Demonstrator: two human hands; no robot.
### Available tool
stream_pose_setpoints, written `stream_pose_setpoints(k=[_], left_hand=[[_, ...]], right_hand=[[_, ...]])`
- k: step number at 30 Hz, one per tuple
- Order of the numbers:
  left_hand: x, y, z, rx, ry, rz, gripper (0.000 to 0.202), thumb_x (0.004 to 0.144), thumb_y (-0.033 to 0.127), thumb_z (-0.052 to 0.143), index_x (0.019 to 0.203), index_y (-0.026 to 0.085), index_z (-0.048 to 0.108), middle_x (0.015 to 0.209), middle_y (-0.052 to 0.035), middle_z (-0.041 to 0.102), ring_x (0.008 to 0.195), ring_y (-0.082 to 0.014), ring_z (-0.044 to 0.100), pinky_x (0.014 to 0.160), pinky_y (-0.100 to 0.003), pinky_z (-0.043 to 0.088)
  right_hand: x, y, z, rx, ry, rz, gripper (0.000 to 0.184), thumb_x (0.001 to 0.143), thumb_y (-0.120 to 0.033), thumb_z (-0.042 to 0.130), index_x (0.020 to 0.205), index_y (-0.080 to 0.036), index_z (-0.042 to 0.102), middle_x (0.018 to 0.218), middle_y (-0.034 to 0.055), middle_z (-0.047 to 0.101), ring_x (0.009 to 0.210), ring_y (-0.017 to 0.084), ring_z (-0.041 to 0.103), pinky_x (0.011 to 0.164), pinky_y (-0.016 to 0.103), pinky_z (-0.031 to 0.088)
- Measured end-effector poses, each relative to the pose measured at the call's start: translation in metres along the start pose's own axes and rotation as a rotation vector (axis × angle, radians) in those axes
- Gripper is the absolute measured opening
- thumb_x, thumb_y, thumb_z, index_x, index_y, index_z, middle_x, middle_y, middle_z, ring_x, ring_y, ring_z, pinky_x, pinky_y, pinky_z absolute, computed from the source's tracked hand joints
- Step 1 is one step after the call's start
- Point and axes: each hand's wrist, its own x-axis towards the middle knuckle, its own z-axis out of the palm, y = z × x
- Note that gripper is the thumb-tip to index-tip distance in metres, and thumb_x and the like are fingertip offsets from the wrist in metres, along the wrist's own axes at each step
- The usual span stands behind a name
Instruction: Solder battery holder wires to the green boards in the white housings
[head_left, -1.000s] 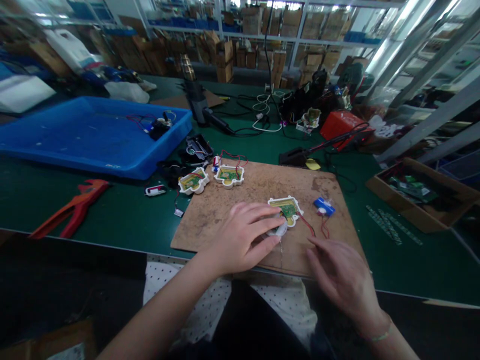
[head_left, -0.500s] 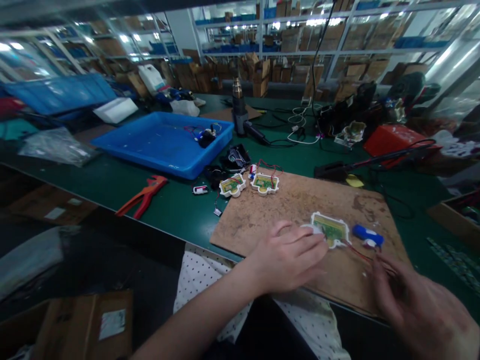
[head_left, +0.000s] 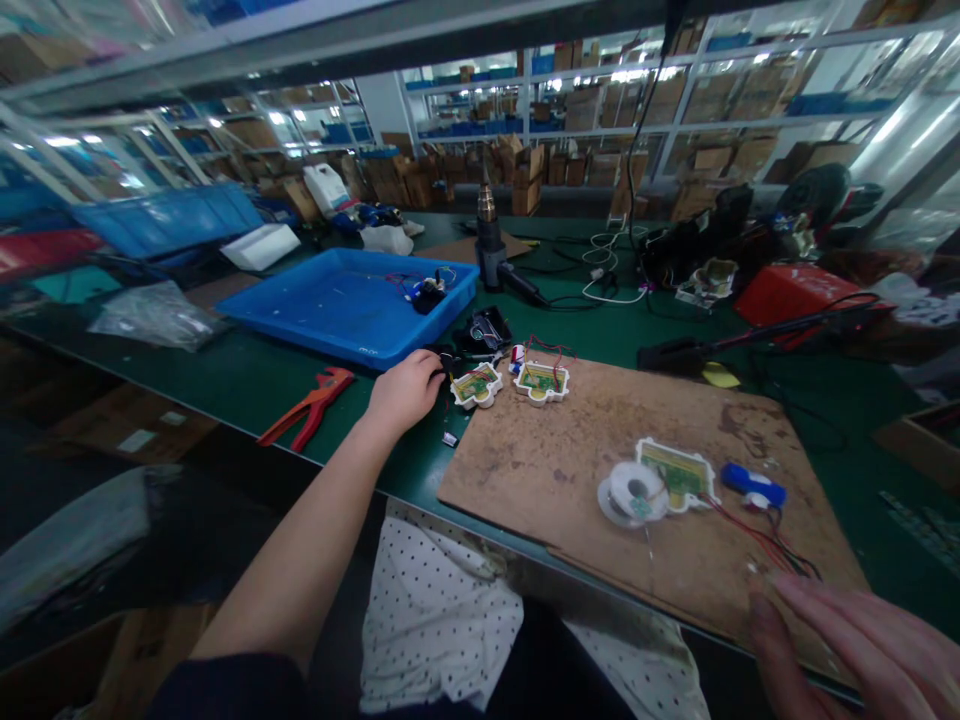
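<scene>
My left hand (head_left: 409,390) reaches to the near right corner of the blue tray. Its fingers curl downward beside some black parts, and what they grip, if anything, is hidden. At the board's right front edge, my right hand (head_left: 847,640) has its fingers stretched out, thumb apart, just short of red and black wires (head_left: 772,545). Those wires run from a white-framed circuit board (head_left: 679,475). Against that board lies a spool of thin wire (head_left: 634,495), with a blue cylindrical part (head_left: 754,485) to the right.
Two more white-framed circuit boards (head_left: 541,382) lie at the far left of the brown work board (head_left: 555,450). Red-handled pliers (head_left: 307,408) rest left of my arm. Behind are the blue tray (head_left: 315,300), a heat gun (head_left: 491,250) and a red box (head_left: 795,295).
My left hand has left the spool and moved left toward the tray corner. The right hand has come away from the wires and lower. The view has shifted slightly.
</scene>
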Motion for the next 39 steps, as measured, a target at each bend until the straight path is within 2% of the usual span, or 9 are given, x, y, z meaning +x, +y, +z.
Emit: stream_pose_setpoints(k=[3,7,11,14,19,23,31,36,39], left_hand=[[-0.017,0.003,-0.015,0.020,0.080,0.015,0.029,0.107,0.031,0.047,0.120,0.018,0.070,0.131,-0.0126,0.070,0.116,-0.0297,0.068,0.095,-0.042,0.058],[-0.058,0.026,-0.037,-0.026,0.099,0.152,0.029,0.108,0.033,0.048,0.125,0.021,0.068,0.135,-0.0097,0.069,0.124,-0.0264,0.065,0.109,-0.041,0.052],[-0.107,0.067,-0.044,-0.051,-0.067,0.536,0.031,0.102,0.011,0.050,0.124,0.020,0.068,0.132,-0.0084,0.072,0.108,-0.0236,0.070,0.090,-0.039,0.059],[-0.135,0.091,-0.040,-0.085,-0.117,0.665,0.033,0.099,0.003,0.048,0.123,0.016,0.066,0.132,-0.0099,0.073,0.106,-0.0247,0.071,0.085,-0.039,0.060],[-0.153,0.101,-0.025,-0.150,-0.063,0.580,0.029,0.101,0.013,0.056,0.128,0.017,0.064,0.138,-0.0105,0.070,0.101,-0.0253,0.070,0.084,-0.043,0.060],[-0.161,0.107,-0.018,-0.221,0.050,0.408,0.033,0.099,0.021,0.062,0.132,0.022,0.064,0.152,-0.0166,0.058,0.117,-0.0302,0.068,0.090,-0.046,0.061],[-0.170,0.120,0.002,-0.329,0.115,0.268,0.044,0.098,0.044,0.068,0.135,0.024,0.058,0.147,-0.0206,0.063,0.097,-0.0289,0.075,0.077,-0.045,0.065],[-0.174,0.113,0.012,-0.386,0.240,0.220,0.084,0.092,0.041,0.077,0.157,0.020,0.029,0.138,-0.0190,0.071,0.106,-0.0292,0.076,0.085,-0.043,0.066],[-0.173,0.106,0.007,-0.404,0.210,0.201,0.085,0.091,0.043,0.076,0.158,0.020,0.031,0.135,-0.0166,0.072,0.106,-0.0288,0.077,0.086,-0.042,0.066]], right_hand=[[0.021,-0.027,0.004,-0.097,0.032,-0.289,0.087,0.054,-0.012,0.100,0.135,-0.024,0.072,0.092,0.0031,0.082,0.076,0.025,0.074,0.082,0.044,0.059],[0.050,-0.075,0.009,0.041,-0.018,-0.214,0.058,0.074,-0.012,0.088,0.129,-0.018,0.072,0.091,0.0049,0.081,0.080,0.022,0.074,0.080,0.039,0.061],[0.083,-0.124,0.026,0.161,-0.265,-0.210,0.030,0.091,-0.019,0.073,0.121,-0.019,0.070,0.103,0.0054,0.081,0.088,0.018,0.076,0.079,0.030,0.063],[0.105,-0.149,0.053,0.260,-0.372,-0.111,0.025,0.099,-0.021,0.062,0.124,-0.020,0.064,0.109,0.0074,0.077,0.102,0.019,0.075,0.090,0.032,0.063],[0.122,-0.161,0.099,0.165,-0.525,0.063,0.019,0.102,-0.032,0.058,0.115,-0.019,0.063,0.105,0.0107,0.072,0.091,0.023,0.071,0.080,0.038,0.060],[0.119,-0.161,0.117,0.144,-0.572,0.169,0.021,0.101,-0.036,0.061,0.107,-0.017,0.065,0.099,0.0108,0.070,0.081,0.023,0.069,0.073,0.038,0.057],[0.117,-0.155,0.116,0.279,-0.622,0.283,0.012,0.097,-0.034,0.067,0.099,-0.022,0.068,0.097,0.0070,0.069,0.092,0.024,0.066,0.083,0.039,0.052],[0.117,-0.155,0.113,0.419,-0.730,0.308,0.010,0.100,-0.032,0.063,0.099,-0.023,0.068,0.095,0.0047,0.067,0.086,0.019,0.064,0.075,0.033,0.052],[0.115,-0.157,0.112,0.545,-0.762,0.344,0.014,0.100,-0.033,0.063,0.093,-0.023,0.069,0.092,0.0031,0.066,0.080,0.015,0.063,0.071,0.029,0.052]])
